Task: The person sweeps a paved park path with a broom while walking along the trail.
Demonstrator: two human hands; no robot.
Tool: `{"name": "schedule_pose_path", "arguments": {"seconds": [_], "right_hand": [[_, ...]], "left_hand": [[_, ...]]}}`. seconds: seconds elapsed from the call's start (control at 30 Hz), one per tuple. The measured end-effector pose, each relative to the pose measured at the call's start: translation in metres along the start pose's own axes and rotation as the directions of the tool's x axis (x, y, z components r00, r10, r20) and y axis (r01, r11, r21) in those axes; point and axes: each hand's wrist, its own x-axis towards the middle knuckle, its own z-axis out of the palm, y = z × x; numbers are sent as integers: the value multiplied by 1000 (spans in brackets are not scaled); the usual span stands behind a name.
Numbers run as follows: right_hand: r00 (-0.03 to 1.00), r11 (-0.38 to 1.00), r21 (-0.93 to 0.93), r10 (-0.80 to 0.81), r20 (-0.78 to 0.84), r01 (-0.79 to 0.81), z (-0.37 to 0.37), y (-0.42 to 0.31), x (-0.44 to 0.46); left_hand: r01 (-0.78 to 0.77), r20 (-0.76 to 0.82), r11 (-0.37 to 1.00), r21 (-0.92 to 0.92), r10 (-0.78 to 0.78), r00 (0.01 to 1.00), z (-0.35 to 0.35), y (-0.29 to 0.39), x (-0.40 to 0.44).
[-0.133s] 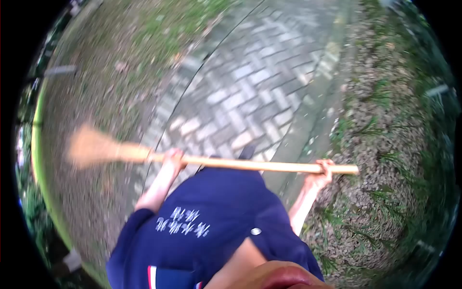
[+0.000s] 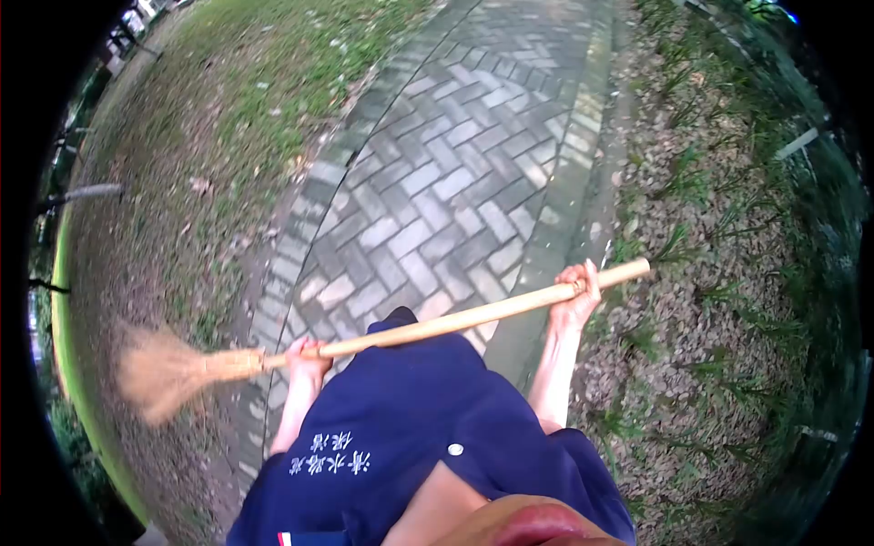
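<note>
A straw broom (image 2: 446,320) lies across the front of my body, its long wooden handle slanting up from left to right. The fanned bristles (image 2: 164,371) are on the left side, a little blurred. My left hand (image 2: 308,358) is closed around the handle close to where the bristles are bound. Near the other end, my right hand (image 2: 577,293) grips the handle, and a short piece of it sticks out past the fingers.
Underfoot runs a brick path (image 2: 437,182) in a zigzag pattern with a stone kerb (image 2: 537,264) along its right. Grass (image 2: 246,109) and bare soil border the left. A leaf-strewn bed (image 2: 701,273) with small green plants lies right.
The broom has tilted: its bristle end and my left hand have dropped in view, while my right hand and the handle's end have risen. The ground looks sharper.
</note>
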Motion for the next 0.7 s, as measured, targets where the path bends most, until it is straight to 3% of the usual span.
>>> {"name": "schedule_pose_path", "arguments": {"seconds": [0.07, 0.13, 0.2, 0.27, 0.33, 0.37, 0.43, 0.5, 0.53, 0.6, 0.63, 0.67, 0.7], "right_hand": [[981, 999, 24, 16, 194, -21, 32, -13, 54], [981, 999, 32, -34, 193, 29, 67, -26, 121], [990, 999, 29, -29, 136, 25, 89, -34, 177], [983, 997, 36, -70, 171, 65, 116, -38, 231], [968, 990, 45, -141, 209, 134, 142, -50, 280], [964, 983, 26, -185, 191, 183, 143, -58, 306], [961, 971, 58, -238, 142, 232, 151, -78, 351], [938, 936, 78, -345, 19, 343, 162, -107, 385], [920, 912, 123, -384, -74, 391, 165, -125, 395], [883, 859, 201, -457, -109, 470, 157, -153, 413], [839, 822, 171, -525, -141, 543, 148, -164, 420], [783, 804, 53, -560, -273, 593, 162, -171, 416], [788, 797, 93, -561, -253, 597, 161, -176, 417]], "left_hand": [[-46, 25, 999, 0, 46, 999, 15, -30, -1], [-86, 103, 996, 21, 84, 991, 60, -62, 19], [93, 42, 984, 153, -100, 994, 98, -88, 37], [145, 57, 982, 118, -153, 987, 138, -110, 74], [244, 2, 967, 72, -244, 970, 226, -139, 110], [295, -68, 954, 52, -292, 954, 267, -157, 113], [393, 22, 917, 67, -395, 918, 358, -190, 135], [396, -123, 903, 166, -379, 917, 452, -224, 149], [396, -120, 900, 182, -380, 917, 500, -236, 146], [508, -86, 783, 358, -514, 853, 592, -272, 143], [467, -67, 797, 383, -481, 874, 625, -293, 161], [491, -24, 779, 390, -524, 851, 658, -312, 172], [493, -3, 768, 410, -539, 843, 696, -332, 169]]}}
